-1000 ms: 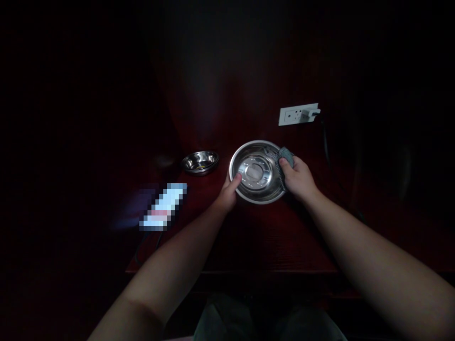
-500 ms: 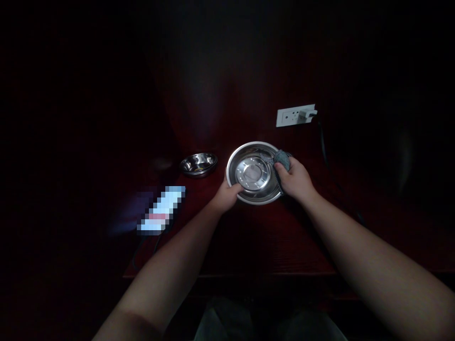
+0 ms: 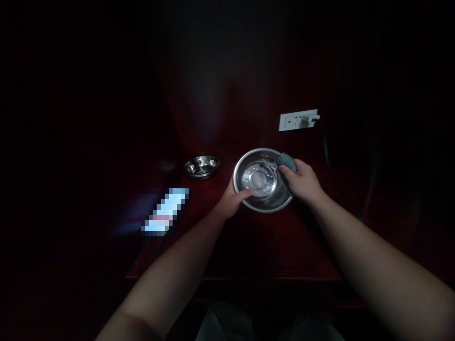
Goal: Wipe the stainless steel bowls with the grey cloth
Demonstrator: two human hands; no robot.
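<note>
A shiny steel bowl (image 3: 261, 182) sits on a dark red wooden table (image 3: 256, 241). My left hand (image 3: 232, 199) grips the bowl's near-left rim, thumb lying inside it. My right hand (image 3: 302, 182) is closed on a grey-blue cloth (image 3: 286, 163) pressed against the bowl's right rim and inner wall. Both forearms reach in from the bottom of the view.
A smaller steel bowl (image 3: 201, 166) stands to the left. A lit, blurred phone (image 3: 165, 210) lies further left near the table's edge. A white wall socket (image 3: 296, 121) with a plug and dark cable is behind the bowl. The surroundings are very dark.
My left thumb has slid further along the bowl's inside near rim. My right hand with the cloth stays at the right rim, shifting slightly.
</note>
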